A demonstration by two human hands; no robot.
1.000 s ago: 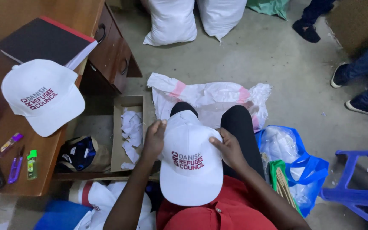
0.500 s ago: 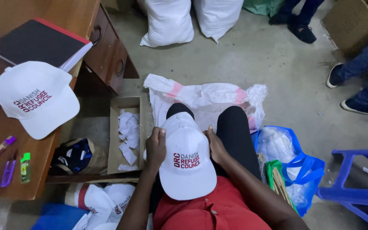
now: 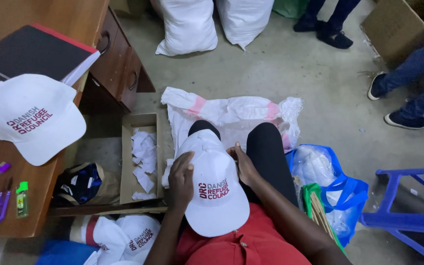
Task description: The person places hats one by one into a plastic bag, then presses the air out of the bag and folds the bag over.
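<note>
Head view: the white cap (image 3: pixel 214 189) lies on the lap at six o'clock. The left hand (image 3: pixel 180 179) clamps its side, and the right hand (image 3: pixel 245 166) pinches the back edge. Best keep both grips firm so the crown holds shape.

Bare concrete floor (image 3: pixel 295 78) lies open ahead of the knees. To the left, the open cardboard box of white paper scraps (image 3: pixel 142 157) and the wooden desk (image 3: pixel 35 216) block passage; to the right, the blue plastic bag (image 3: pixel 334 191) and blue plastic stool (image 3: pixel 408 216) crowd in.
</note>
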